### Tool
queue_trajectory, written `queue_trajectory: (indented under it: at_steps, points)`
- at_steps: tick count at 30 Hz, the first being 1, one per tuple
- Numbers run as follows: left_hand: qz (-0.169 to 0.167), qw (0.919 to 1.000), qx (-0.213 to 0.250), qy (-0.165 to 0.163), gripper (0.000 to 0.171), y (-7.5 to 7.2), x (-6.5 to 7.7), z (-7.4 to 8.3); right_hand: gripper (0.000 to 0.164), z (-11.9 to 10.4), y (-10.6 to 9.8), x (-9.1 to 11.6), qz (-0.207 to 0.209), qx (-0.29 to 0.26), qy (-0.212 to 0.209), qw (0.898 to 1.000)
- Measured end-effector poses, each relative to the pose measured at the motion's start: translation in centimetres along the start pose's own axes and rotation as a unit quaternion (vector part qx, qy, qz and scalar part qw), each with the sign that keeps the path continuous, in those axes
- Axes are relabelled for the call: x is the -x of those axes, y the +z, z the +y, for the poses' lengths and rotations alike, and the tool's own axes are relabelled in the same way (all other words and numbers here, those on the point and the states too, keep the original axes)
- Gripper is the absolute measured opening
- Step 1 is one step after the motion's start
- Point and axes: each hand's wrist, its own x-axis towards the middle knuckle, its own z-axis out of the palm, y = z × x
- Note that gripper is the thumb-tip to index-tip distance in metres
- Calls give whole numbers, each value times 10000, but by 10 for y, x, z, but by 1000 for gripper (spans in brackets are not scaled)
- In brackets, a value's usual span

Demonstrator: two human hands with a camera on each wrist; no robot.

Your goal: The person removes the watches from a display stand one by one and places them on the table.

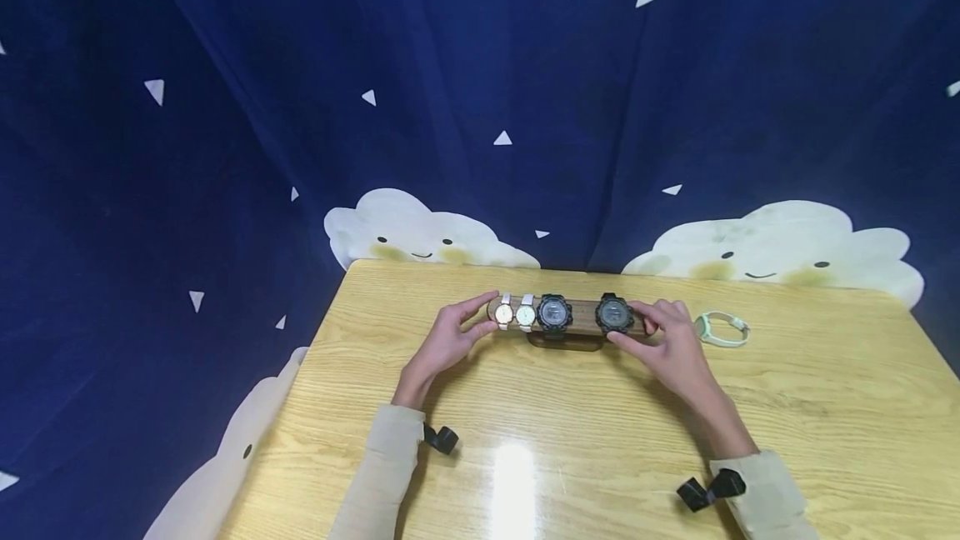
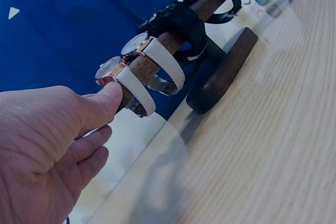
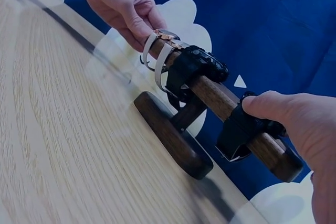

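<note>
A dark wooden T-bar watch stand [image 1: 584,317] stands on the table, its crossbar raised over a rounded base [image 3: 170,135]. Two white-strapped watches with rose-gold cases, one outermost [image 1: 503,314] and one beside it [image 1: 525,316], hang round the bar's left part. A chunky black watch [image 1: 554,313] sits near the middle. Farther right on the bar is a second black watch [image 1: 614,315], which my right hand [image 1: 675,350] grips between thumb and fingers. My left hand [image 1: 444,346] pinches the bar's left end, thumb right at the outermost white-strapped watch.
To the right of the stand, a pale green watch [image 1: 738,323] lies on the wooden table [image 1: 570,440]. A dark blue curtain [image 1: 480,65] with white clouds and triangles hangs behind the table's back edge. Small black wrist cameras sit by both sleeves.
</note>
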Motion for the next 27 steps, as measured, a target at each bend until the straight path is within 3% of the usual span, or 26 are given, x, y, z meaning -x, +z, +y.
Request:
queue_trajectory:
  at_steps: [13, 27]
  points:
    - [-23, 9999, -47, -136, 54, 0, -1, 0, 48, 6, -9, 2, 113, 49, -343, 9993]
    - [29, 9998, 164, -117, 53, 0, -1, 0, 52, 11, -20, 3, 82, 86, -316, 9994]
